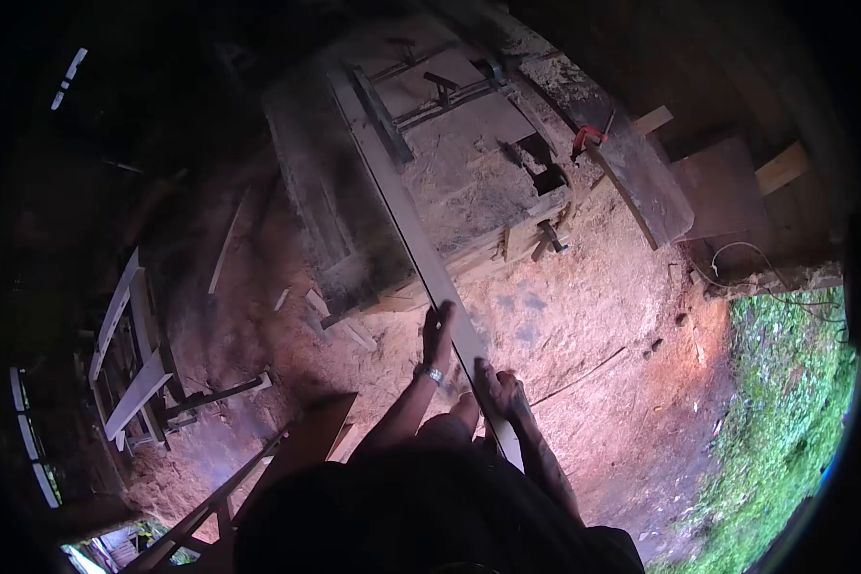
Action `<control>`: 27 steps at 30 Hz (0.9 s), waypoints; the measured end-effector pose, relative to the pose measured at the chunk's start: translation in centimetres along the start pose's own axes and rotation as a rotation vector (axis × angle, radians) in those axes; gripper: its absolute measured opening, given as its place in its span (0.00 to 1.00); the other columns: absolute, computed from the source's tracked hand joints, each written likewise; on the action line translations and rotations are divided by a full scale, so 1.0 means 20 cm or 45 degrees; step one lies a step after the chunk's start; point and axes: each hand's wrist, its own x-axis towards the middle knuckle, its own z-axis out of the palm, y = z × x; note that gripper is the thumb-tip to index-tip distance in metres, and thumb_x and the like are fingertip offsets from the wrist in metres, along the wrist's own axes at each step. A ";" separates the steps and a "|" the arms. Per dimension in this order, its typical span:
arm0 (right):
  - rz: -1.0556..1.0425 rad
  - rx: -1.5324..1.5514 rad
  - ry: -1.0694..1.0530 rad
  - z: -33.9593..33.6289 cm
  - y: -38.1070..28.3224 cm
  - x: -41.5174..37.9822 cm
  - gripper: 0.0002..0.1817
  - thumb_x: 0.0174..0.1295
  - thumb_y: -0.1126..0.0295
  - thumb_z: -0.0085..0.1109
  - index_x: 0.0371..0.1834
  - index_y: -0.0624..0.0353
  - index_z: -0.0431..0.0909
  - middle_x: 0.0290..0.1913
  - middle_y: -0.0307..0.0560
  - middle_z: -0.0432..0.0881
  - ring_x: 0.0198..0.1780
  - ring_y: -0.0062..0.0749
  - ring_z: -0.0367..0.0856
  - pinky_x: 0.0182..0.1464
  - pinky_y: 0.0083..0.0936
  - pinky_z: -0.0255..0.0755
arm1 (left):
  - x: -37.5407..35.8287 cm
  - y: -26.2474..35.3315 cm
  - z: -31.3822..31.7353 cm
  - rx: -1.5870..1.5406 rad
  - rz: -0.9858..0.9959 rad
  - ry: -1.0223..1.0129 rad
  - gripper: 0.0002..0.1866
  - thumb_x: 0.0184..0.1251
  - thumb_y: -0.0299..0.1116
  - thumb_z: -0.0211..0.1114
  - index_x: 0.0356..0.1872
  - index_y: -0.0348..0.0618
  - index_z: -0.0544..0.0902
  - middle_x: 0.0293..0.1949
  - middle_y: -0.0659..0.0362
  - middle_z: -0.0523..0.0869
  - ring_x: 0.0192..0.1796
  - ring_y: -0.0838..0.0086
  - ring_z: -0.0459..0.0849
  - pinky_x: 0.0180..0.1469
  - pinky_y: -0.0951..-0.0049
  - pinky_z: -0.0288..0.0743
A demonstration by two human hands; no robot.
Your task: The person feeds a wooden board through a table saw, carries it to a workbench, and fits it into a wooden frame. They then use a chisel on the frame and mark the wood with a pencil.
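Sawdust floor (584, 316) of a dim workshop, with a long plank (421, 239) running from the hands to the far worktop (469, 153).

Left hand (437, 335) lies with fingers stretched on the left edge of the plank; the right hand (497, 390) has its grip closed around the right edge, nearer the body. Far end of the plank rests on the worktop, beside a metal rail (383, 120). Open floor lies to the right up to the grass (784, 411); on the left a wooden frame (129, 354) stands well apart.
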 end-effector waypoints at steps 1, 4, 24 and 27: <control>0.113 -0.052 -0.045 -0.01 0.01 0.03 0.35 0.70 0.40 0.41 0.45 0.66 0.81 0.40 0.74 0.81 0.46 0.67 0.82 0.49 0.48 0.75 | -0.11 -0.03 0.04 0.035 -0.092 0.009 0.26 0.71 0.44 0.65 0.61 0.34 0.77 0.59 0.56 0.82 0.63 0.71 0.77 0.66 0.70 0.69; -0.137 -0.305 -0.058 0.13 0.39 0.24 0.27 0.73 0.51 0.41 0.64 0.60 0.71 0.37 0.70 0.80 0.41 0.66 0.81 0.43 0.51 0.75 | -0.29 -0.04 0.06 -0.268 -0.326 0.028 0.24 0.68 0.42 0.68 0.60 0.37 0.79 0.58 0.58 0.83 0.62 0.73 0.78 0.65 0.72 0.68; -0.018 -0.124 -0.169 -0.30 -1.03 0.05 0.36 0.67 0.40 0.46 0.50 0.71 0.75 0.40 0.69 0.83 0.47 0.60 0.83 0.48 0.48 0.73 | 0.73 0.81 -0.29 -0.273 -0.170 -0.134 0.30 0.58 0.59 0.72 0.41 0.35 0.88 0.32 0.60 0.88 0.33 0.78 0.85 0.34 0.73 0.79; 0.173 -0.089 -0.217 -0.34 -1.12 -0.14 0.38 0.65 0.38 0.48 0.52 0.71 0.75 0.42 0.69 0.83 0.48 0.58 0.83 0.49 0.46 0.73 | 0.88 0.97 -0.38 -0.316 -0.214 -0.170 0.31 0.58 0.59 0.73 0.43 0.36 0.87 0.37 0.59 0.88 0.36 0.77 0.85 0.35 0.73 0.80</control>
